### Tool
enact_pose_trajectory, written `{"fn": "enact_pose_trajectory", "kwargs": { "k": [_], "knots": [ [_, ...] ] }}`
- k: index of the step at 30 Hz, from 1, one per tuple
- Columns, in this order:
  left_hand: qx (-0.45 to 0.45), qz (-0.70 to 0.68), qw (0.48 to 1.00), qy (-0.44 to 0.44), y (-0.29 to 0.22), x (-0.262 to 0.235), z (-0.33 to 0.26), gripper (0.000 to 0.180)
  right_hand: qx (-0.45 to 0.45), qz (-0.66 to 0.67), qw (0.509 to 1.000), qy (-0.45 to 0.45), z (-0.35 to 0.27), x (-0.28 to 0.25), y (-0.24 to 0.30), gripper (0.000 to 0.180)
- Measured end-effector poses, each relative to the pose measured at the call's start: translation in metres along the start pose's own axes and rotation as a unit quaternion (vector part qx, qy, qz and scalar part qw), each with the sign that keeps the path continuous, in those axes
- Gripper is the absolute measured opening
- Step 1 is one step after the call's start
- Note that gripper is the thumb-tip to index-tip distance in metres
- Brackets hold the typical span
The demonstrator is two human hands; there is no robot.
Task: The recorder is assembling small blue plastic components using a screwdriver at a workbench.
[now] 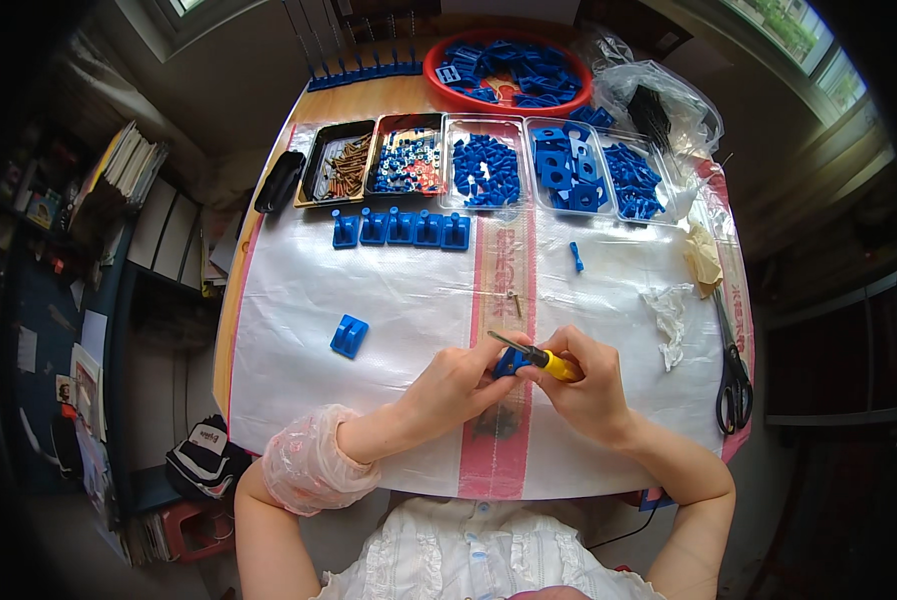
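Observation:
Over the pink stripe of the table cover, my left hand (454,382) is closed around a small blue plastic part (510,362), mostly hidden by the fingers. My right hand (591,390) grips a screwdriver (559,368) with a yellow and black handle. Its shaft points up and left, across the blue part toward my left fingertips; whether the tip touches anything I cannot tell. Just beyond my hands lies a small screw (517,304). A blue plastic piece with a raised curved loop (350,337) rests to the left. Farther right is a slim blue piece (577,257).
Several blue assembled pieces (401,229) stand in a row. Behind them are trays of screws (345,170), small nuts (406,160) and blue parts (486,170). A red basin (437,88) holds more blue parts. Black scissors (735,390) and crumpled paper (672,320) lie right.

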State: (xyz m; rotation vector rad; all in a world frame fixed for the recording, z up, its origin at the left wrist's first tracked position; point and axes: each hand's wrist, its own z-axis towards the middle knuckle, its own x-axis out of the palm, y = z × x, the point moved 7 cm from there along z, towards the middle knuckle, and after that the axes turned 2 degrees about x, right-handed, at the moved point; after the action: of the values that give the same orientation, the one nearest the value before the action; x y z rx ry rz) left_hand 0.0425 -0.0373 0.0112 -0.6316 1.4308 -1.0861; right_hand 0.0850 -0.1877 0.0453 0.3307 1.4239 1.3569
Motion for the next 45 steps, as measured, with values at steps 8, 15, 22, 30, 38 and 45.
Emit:
{"fn": "enact_pose_trajectory", "kwargs": {
  "k": [8, 15, 22, 30, 38, 45],
  "knots": [
    [-0.033, -0.125, 0.992, 0.004, -0.001, 0.0, 0.002, 0.044, -0.176, -0.074, 0.981, 0.007, -0.014, 0.007, 0.02, 0.033],
    [-0.028, -0.156, 0.987, 0.007, 0.004, 0.0, 0.003, 0.045, -0.229, -0.108, 0.967, 0.021, -0.018, 0.012, 0.027, 0.03],
    [-0.045, -0.194, 0.98, 0.03, 0.001, 0.003, 0.003, 0.037, -0.25, -0.125, 0.96, 0.024, -0.02, 0.011, 0.028, 0.038],
    [-0.01, -0.192, 0.981, 0.03, -0.002, 0.002, 0.004, 0.028, -0.254, -0.138, 0.956, 0.039, -0.021, 0.011, 0.029, 0.042],
    [-0.07, -0.241, 0.967, 0.044, 0.005, 0.002, 0.0, 0.038, -0.28, -0.155, 0.947, 0.022, -0.023, 0.011, 0.031, 0.043],
    [-0.079, -0.33, 0.939, 0.059, 0.004, 0.003, 0.001, 0.044, -0.304, -0.182, 0.935, 0.016, -0.025, 0.011, 0.034, 0.043]
  ]
}}
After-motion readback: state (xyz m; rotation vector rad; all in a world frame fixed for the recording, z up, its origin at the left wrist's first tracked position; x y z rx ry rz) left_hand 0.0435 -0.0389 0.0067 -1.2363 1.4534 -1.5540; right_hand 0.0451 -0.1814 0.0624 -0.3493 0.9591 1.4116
